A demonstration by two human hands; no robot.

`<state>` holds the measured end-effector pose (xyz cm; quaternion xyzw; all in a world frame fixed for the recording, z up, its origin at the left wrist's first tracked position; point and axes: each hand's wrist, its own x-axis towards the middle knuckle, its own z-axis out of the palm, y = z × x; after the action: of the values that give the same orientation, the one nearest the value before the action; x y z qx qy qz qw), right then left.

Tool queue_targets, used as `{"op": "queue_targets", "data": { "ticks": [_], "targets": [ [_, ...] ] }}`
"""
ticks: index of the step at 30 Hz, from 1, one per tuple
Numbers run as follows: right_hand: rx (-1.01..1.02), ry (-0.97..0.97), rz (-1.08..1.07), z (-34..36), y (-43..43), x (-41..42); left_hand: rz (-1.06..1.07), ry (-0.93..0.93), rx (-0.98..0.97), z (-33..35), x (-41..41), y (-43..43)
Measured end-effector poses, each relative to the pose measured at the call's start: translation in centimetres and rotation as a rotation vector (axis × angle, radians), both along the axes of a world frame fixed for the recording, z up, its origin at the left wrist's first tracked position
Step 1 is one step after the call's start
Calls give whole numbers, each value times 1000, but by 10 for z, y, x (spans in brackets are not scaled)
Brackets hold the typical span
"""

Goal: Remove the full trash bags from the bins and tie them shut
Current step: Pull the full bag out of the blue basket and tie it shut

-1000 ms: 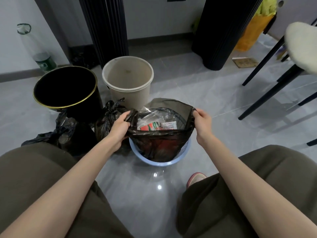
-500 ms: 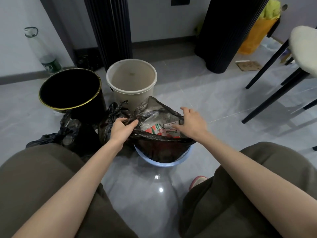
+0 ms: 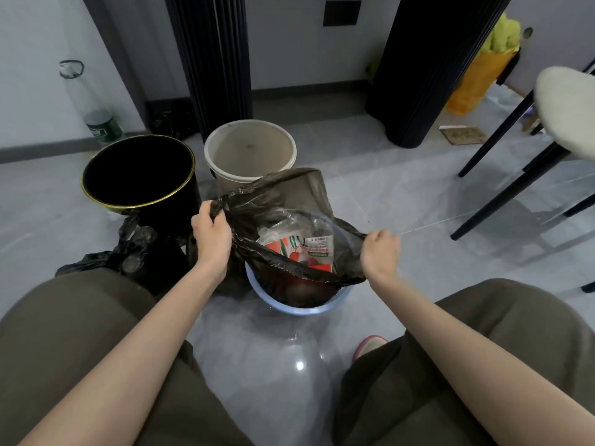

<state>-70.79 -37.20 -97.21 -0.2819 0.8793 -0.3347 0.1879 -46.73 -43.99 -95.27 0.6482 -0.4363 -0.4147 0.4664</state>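
Trash bag point(image 3: 289, 201): dark, thin plastic, seated in a pale blue bin point(image 3: 301, 309) on the grey tiled floor point(image 3: 402, 201), its mouth drawn up and stretched wide between two hands. Contents visible through the opening: clear plastic wrap and a red, white and green printed packet point(image 3: 297, 251).

Left hand point(image 3: 212, 233): fingers closed in a fist around a bunched corner of the bag's rim, the gathered plastic emerging at the top of the fist. Right hand point(image 3: 380, 249): fingers closed on the opposite edge of the rim, which ran taut from the knuckles back toward the bin. The far side of the rim stood up as a loose flap between the two grips.

Tied black bag point(image 3: 135, 249): on the floor, left of the blue bin, beside the left forearm. Black bin with gold rim point(image 3: 138, 175): behind it, unlined. Beige bin point(image 3: 251, 152): just beyond the held bag, unlined. Plastic bottle point(image 3: 96, 111): against the wall, far left. Chair legs point(image 3: 502, 185): right, well apart.
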Motion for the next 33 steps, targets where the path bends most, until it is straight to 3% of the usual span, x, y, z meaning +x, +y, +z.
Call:
{"op": "queue_targets", "data": {
  "ticks": [3,6,8,14,18,24,33],
  "targets": [
    [26,528,402,-4,8,8,-10,139,57,6,1,2],
    [-156,654,691,0,6,31,-24,274,93,8,4,2],
    [-168,687,839,1,0,46,-33,305,112,7,6,1],
    [157,448,1001,-13,-40,56,-22,430,157,8,10,-2],
    [307,547,1063,-31,-62,69,-52,434,176,2,11,-8],
    [620,487,1129,-49,-75,71,-48,439,193,-4,13,-16],
    [819,439,1219,-77,-73,76,-19,509,205,-3,13,-22]
  ]
}}
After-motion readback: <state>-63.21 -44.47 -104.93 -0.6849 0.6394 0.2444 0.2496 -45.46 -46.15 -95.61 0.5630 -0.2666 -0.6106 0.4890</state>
